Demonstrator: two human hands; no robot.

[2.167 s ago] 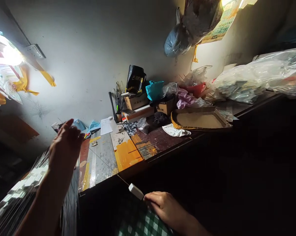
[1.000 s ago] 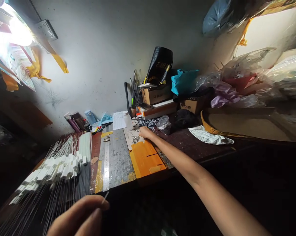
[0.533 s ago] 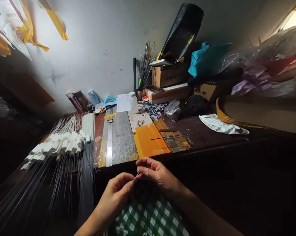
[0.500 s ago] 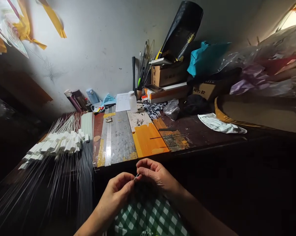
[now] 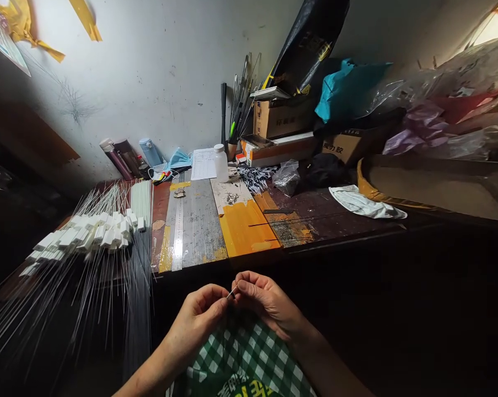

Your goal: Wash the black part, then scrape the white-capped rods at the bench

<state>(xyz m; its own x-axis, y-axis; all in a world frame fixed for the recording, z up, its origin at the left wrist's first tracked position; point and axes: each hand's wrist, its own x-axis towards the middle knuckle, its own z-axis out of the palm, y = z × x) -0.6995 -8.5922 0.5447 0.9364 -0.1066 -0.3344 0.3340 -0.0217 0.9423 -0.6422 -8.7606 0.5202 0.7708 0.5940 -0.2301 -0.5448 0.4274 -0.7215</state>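
The left grip (image 5: 195,317) and the right grip (image 5: 269,303) pinch one thin stick (image 5: 231,291).
The stick sits in the small gap between the two grips, one end in each set of closed fingertips, and it tilts up to the right. Under the hands is a green and white checked cloth (image 5: 253,353). Just past them is the edge of the surface (image 5: 319,201), with a shiny orange sheet (image 5: 247,226) near the front. A ruler (image 5: 177,237) lies to its left. Farther left is a pile of white blocks (image 5: 87,234) with long wires. Behind the sheet are tiny bits (image 5: 232,198) and a white bottle (image 5: 221,164).
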